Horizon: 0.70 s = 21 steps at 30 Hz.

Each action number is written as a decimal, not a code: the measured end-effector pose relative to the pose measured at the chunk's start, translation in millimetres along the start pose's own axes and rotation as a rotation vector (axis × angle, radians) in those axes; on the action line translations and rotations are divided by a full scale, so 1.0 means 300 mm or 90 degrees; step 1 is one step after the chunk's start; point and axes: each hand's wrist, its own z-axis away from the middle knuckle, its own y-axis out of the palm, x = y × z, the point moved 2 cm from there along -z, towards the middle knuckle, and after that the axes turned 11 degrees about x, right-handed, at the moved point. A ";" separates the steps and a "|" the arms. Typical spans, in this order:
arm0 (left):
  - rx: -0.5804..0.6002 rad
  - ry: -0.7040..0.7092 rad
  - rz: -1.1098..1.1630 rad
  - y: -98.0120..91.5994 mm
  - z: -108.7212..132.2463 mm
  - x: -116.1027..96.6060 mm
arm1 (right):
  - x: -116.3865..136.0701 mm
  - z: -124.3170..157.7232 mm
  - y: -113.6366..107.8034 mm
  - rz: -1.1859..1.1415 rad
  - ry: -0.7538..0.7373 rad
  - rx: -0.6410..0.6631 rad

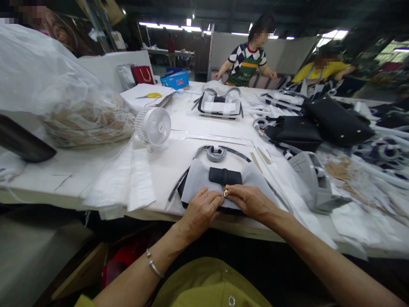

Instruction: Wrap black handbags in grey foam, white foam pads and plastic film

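A black handbag lies at the table's front edge, its body covered by a grey protective sheet (196, 175). A black flap strap (217, 175) crosses the middle, with a gold clasp (225, 191) at its lower end. My right hand (254, 202) is closed, thumb and fingers pinching the clasp from the right. From the left, my left hand (203, 208) grips the bag's front part, fingers bent and their tips beside the clasp. Its thumb is mostly hidden. Behind the bag rests a wrapped, coiled strap (216, 154).
A white fan (156, 128) stands left, near yellow scissors (153, 95) and a blue box (175, 79). Another wrapped bag (220, 104) lies farther back. Black bags (338, 121) and a grey tape dispenser (315, 183) crowd the right. Two co-workers (246, 64) are across the table.
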 end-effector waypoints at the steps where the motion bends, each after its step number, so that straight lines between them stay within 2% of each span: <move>1: -0.006 -0.008 0.009 0.002 0.001 0.001 | -0.002 -0.002 0.003 -0.009 0.017 0.000; 7: 0.002 0.003 0.027 0.007 0.002 0.004 | -0.021 -0.016 -0.004 -0.036 0.086 -0.027; 21: 0.039 -0.021 0.057 -0.001 -0.005 0.002 | -0.027 -0.035 0.006 -0.026 0.127 -0.019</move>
